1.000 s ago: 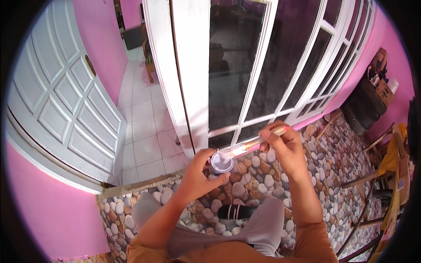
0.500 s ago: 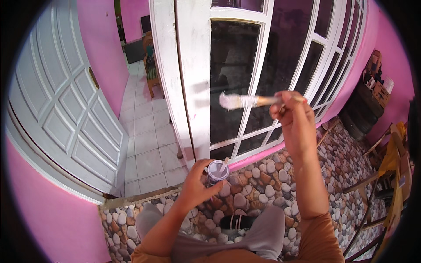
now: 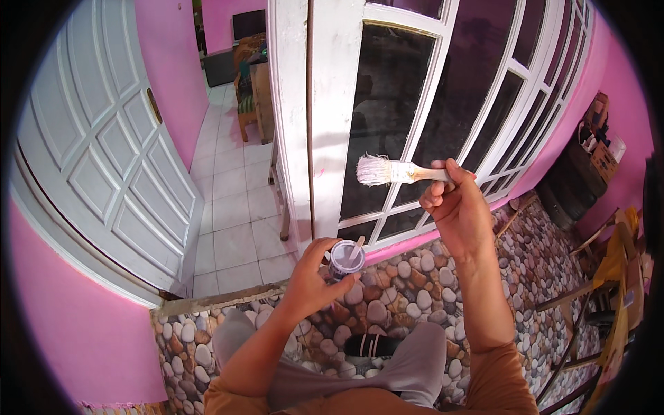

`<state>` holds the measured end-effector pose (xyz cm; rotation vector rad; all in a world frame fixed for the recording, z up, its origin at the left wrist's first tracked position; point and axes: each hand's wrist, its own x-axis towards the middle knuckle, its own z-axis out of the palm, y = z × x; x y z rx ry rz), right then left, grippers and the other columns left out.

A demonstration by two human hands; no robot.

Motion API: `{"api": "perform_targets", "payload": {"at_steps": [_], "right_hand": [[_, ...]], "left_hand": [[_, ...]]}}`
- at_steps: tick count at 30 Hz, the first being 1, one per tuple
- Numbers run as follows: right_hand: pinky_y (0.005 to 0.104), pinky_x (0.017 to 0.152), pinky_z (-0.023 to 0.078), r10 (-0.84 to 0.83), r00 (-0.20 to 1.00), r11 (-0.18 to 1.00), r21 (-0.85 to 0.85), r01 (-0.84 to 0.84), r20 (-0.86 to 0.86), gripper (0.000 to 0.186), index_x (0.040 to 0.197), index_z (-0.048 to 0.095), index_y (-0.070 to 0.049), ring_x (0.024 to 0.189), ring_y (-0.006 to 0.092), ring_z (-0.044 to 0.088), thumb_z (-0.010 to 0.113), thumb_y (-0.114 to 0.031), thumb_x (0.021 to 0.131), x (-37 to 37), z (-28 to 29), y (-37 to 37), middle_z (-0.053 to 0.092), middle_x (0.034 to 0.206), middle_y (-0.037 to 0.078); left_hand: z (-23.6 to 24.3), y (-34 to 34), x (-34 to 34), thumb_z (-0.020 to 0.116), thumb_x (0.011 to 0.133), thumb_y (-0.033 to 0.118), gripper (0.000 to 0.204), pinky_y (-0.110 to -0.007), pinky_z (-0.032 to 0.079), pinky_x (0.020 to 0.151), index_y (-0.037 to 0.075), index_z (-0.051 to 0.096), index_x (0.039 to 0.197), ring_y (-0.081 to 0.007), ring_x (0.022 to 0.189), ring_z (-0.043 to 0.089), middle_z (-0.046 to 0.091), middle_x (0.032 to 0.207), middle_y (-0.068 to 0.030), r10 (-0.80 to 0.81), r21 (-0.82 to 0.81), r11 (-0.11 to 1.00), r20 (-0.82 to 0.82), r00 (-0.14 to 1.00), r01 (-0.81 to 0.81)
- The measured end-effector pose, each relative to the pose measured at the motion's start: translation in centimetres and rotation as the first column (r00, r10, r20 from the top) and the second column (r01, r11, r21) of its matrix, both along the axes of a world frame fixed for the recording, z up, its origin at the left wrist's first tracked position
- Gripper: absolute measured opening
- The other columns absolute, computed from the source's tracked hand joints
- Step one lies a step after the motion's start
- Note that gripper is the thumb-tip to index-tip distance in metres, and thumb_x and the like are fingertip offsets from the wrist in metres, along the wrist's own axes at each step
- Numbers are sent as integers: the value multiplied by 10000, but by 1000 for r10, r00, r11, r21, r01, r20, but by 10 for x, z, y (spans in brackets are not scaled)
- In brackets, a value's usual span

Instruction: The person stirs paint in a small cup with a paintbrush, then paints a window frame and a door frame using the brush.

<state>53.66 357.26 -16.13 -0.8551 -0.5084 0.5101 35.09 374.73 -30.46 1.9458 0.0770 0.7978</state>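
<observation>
The paintbrush (image 3: 408, 171) is hanging nearly level in front of the window (image 3: 391, 83), its pale-coated bristles pointing left; the right hand (image 3: 458, 207) is grasping the handle between thumb and fingers, presumably to leave the bristle end free. Lower and to the left, the left hand (image 3: 311, 283) is curling its thumb and fingers around a small pot (image 3: 342, 272), apparently keeping the mouth upward against spilling. A stick (image 3: 357, 247) is leaning inside, protruding above the rim and narrowing the opening. Open air is separating brush and pot. Farther out, the white post (image 3: 334, 104) is standing just left of the bristles in this view, its edge bounding the dark glass; their separation in depth is remaining unclear. Pebble-patterned flooring (image 3: 408, 290) is extending beneath.
</observation>
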Motion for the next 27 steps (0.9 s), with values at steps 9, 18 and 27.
{"api": "perform_targets", "payload": {"at_steps": [9, 18, 27], "right_hand": [[302, 799, 536, -72, 959, 997, 11, 72, 275, 251, 1105, 715, 53, 842, 150, 684, 625, -169, 1029, -5, 20, -5, 737, 940, 106], [298, 836, 536, -172, 878, 976, -45, 214, 446, 239, 1100, 743, 46, 900, 141, 693, 645, -155, 1017, -8, 27, 1, 744, 1022, 110], [283, 868, 511, -194, 868, 960, -94, 264, 458, 266, 1094, 743, 60, 889, 134, 669, 648, -176, 1017, -11, 25, 9, 735, 967, 103]], "left_hand": [[1, 1, -3, 902, 787, 170, 635, -351, 533, 967, 26, 603, 1329, -267, 1167, 642, 635, 1253, -127, 2, 33, 999, -7, 1000, -1], [3, -1, -6, 900, 786, 121, 615, -346, 474, 1016, 36, 609, 1321, -216, 1153, 620, 647, 1226, -90, -11, -45, 999, -33, 999, 10], [7, -3, -11, 895, 783, 112, 608, -340, 482, 998, 38, 607, 1314, -207, 1149, 623, 640, 1213, -82, -7, -42, 999, -8, 1000, 6]]}}
